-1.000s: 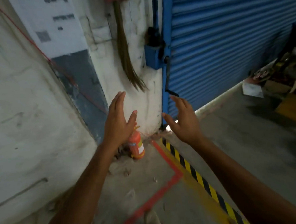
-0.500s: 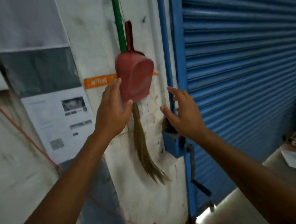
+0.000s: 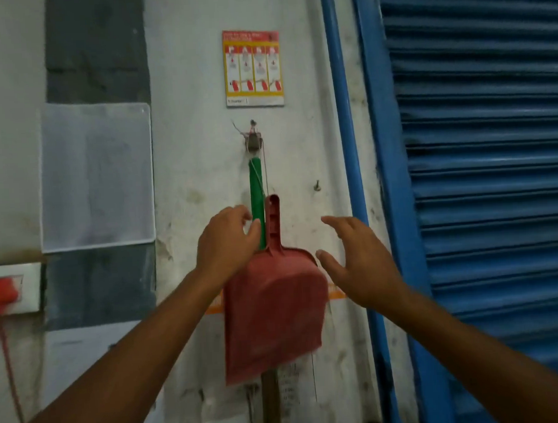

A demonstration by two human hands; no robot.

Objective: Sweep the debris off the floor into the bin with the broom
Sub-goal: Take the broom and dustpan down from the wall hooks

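View: head camera, facing the wall; the only view logged.
Broom (image 3: 256, 193): hangs upright on the wall at frame centre. Its green handle runs up to a hook (image 3: 253, 142) at 12 o'clock. A brownish length shows below the dustpan at 6 o'clock. It is blurred, so you cannot confirm it as bristles.
Dustpan (image 3: 273, 308): red, hung in front of the broom with its handle up. It covers the broom's lower shaft.
Left hand (image 3: 227, 243): at 9 o'clock of the green handle, fingers loosely bent and not closed round anything. Your thumb tip sits at the handle's edge; whether it touches cannot be told.
Right hand (image 3: 361, 265): at 3 o'clock of the dustpan, fingers spread and straight, holding nothing. It is near the pan's shoulder but apart from it.
Debris, bin: neither is in view.
Surroundings: safety poster (image 3: 252, 67) at 12 o'clock above the hook, blue shutter (image 3: 488, 168) from 1 to 5 o'clock, clear sheet holder (image 3: 96, 175) at 9 o'clock, switch box (image 3: 12, 288) at far 9 o'clock.
Step in hand (judgement): fetching the tool. No sweeping has begun.
Next move calls for (judgement): close your left hand round the green handle, then lift until the loop clears the hook.
Watch (judgement): the dustpan seems to share that hook by a thin string, so it may swing or drop. Steady it with your right hand.
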